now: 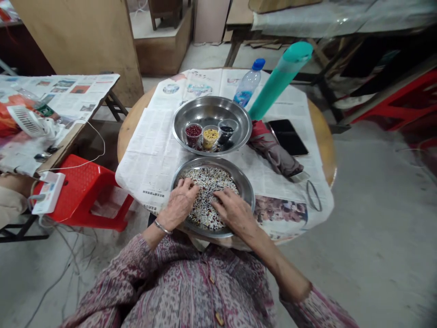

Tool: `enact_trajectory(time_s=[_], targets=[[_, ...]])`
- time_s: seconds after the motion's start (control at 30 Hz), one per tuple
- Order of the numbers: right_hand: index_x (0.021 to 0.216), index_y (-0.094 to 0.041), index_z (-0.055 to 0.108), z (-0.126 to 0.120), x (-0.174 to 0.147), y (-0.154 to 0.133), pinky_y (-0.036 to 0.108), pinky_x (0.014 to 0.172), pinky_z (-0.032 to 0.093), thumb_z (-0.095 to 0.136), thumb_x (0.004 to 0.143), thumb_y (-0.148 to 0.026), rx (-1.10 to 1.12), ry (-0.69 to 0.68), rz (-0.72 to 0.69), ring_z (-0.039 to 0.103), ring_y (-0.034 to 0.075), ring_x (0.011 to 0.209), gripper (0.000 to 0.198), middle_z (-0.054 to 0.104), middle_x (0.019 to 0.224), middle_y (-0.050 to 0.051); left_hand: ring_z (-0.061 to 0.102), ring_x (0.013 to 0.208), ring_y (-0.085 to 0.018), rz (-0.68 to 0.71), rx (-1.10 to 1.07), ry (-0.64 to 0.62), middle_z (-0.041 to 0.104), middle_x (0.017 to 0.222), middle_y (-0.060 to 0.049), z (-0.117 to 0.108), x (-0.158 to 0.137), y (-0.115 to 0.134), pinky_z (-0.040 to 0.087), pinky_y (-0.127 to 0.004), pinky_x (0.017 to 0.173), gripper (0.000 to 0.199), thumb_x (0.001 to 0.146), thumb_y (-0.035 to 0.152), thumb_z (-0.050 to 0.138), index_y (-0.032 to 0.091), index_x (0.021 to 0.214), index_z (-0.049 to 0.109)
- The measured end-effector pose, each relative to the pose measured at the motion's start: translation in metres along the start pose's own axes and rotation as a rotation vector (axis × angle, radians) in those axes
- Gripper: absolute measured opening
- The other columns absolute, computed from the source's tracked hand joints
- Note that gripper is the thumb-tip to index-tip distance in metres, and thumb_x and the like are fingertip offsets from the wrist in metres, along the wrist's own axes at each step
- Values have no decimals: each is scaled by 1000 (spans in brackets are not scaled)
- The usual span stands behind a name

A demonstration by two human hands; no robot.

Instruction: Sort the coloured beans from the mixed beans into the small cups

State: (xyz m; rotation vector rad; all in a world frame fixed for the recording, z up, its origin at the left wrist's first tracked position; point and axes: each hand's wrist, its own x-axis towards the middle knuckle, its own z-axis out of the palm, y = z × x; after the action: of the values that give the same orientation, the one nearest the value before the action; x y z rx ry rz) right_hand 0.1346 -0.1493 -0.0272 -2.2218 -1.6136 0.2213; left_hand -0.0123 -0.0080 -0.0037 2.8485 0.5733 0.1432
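Observation:
A steel basin (251,187) near me holds a spread of white grains (208,200) mixed with dark, red and yellow beans. My left hand (180,200) reaches into its left side, fingers bent down with their tips among the grains. From the right, my right hand (235,212) touches the mix, thumb and fingers drawn close together. What either hand pinches is too small to make out. Just beyond stands a second steel basin (211,107) with three clear cups: red beans (193,132), yellow beans (210,135) and black beans (225,132). Some loose beans lie beside them.
Newspaper (143,155) covers the round table. On its right are a water bottle (249,82), a green cylinder (280,82), a folded umbrella (273,152) and a dark phone or tablet (288,136). A red stool (82,191) with a power strip (49,193) stands left.

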Motion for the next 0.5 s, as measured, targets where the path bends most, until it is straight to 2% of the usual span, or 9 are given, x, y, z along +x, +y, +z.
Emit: enact_trajectory(time_s=[0.1,0.2,0.27,0.37,0.5], targets=[[102,-19,67,4,-1,-5,31,80,50,48,95,-16,115,-111,-66,64,19,87,21,68,96,7,53,98,-18,71,-71,-127,57,103,-5,-1,-2,6,50,-33,93,24,95,3,41,18,99,60],[101,-20,69,-3,8,-4,30,84,49,48,88,-7,129,-142,-120,63,20,95,27,69,99,7,53,99,-18,87,-104,-134,58,103,-4,-2,-2,12,50,-31,91,23,96,4,41,18,104,58],[97,-20,70,-12,15,-2,31,86,49,48,86,-7,107,-111,-122,63,20,98,28,69,100,7,52,105,-20,57,-82,-99,59,108,-5,-4,0,15,50,-33,93,25,96,4,42,17,110,57],[92,-21,71,-27,28,0,31,80,50,50,88,-12,92,-44,-66,66,20,88,23,71,93,6,52,106,-21,0,-43,-85,59,111,-7,-8,3,14,50,-34,94,24,95,4,44,16,108,59],[97,-22,73,-55,57,3,33,77,50,51,93,-24,107,168,50,68,22,87,22,74,98,7,54,97,-22,-3,-10,-116,61,101,-6,-7,-1,9,51,-36,90,17,96,9,48,17,100,62]])
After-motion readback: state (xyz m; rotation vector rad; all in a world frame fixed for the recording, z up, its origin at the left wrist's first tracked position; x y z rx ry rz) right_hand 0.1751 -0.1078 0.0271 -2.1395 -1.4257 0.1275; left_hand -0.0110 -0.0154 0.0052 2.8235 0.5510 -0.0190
